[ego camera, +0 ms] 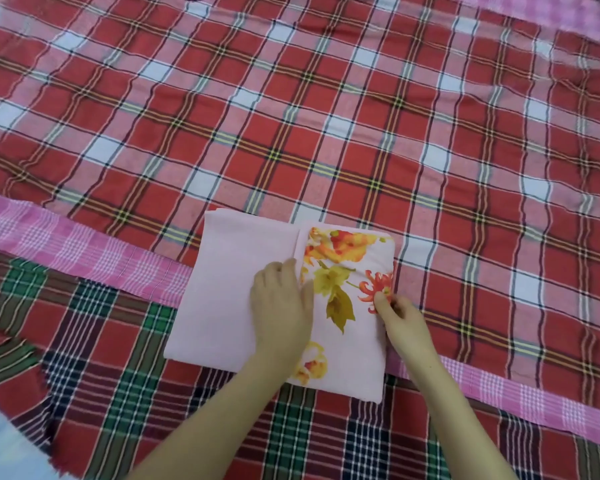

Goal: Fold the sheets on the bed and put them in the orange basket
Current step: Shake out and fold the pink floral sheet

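Sheets are represented nearest the camera by one folded pink sheet [243,289] with a floral panel, lying on the bed [326,116] across the seam between two plaid covers; the left hand [283,303] is laid flat and open on its middle, while the grip of the right hand [395,313] is pinched on its right edge. Soft, light, limp handling is to be expected, so the stacked layers should be taken at the folded edges and supported from beneath to prevent slipping apart. Farther off, only the red plaid cover [361,133] is seen spread flat, and the orange basket is not in view.
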Motion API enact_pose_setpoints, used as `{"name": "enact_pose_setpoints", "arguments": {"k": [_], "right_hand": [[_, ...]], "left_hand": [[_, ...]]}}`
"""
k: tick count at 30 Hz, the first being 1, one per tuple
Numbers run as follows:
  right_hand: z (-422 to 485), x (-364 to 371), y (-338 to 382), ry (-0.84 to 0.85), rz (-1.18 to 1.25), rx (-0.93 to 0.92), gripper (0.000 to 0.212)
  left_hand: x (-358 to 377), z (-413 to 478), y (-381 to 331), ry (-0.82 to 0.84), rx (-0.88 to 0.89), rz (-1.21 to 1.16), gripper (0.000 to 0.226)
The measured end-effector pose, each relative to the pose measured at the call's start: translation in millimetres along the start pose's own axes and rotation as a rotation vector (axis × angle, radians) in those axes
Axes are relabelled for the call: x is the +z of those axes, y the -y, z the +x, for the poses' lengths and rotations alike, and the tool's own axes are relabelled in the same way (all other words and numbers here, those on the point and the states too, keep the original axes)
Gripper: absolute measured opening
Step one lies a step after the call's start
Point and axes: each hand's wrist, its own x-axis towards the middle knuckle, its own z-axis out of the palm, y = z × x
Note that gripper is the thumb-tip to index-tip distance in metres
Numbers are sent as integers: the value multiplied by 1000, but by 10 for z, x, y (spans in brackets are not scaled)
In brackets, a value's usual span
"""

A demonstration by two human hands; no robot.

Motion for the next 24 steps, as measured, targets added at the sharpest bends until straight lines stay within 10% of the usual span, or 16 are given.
{"name": "enact_pose_setpoints", "arguments": {"k": [4, 11, 15, 19, 24], "right_hand": [[-214, -2, 239, 187, 354, 2, 34], [-892, 851, 1326, 115, 155, -252, 72], [-973, 1611, 1519, 207, -107, -310, 79], [-1058, 1993, 1394, 273, -224, -332, 64], [-993, 1766, 1026, -278, -385, -391, 61]], "left_hand": [[-66, -373, 286, 128, 296, 8, 38], [-776, -303, 949, 359, -774, -995, 17], [-1093, -334, 1224, 209, -930, -1263, 53], [-1093, -391, 1415, 261, -760, -944, 45], [-904, -308, 1600, 108, -715, -837, 41]]}}
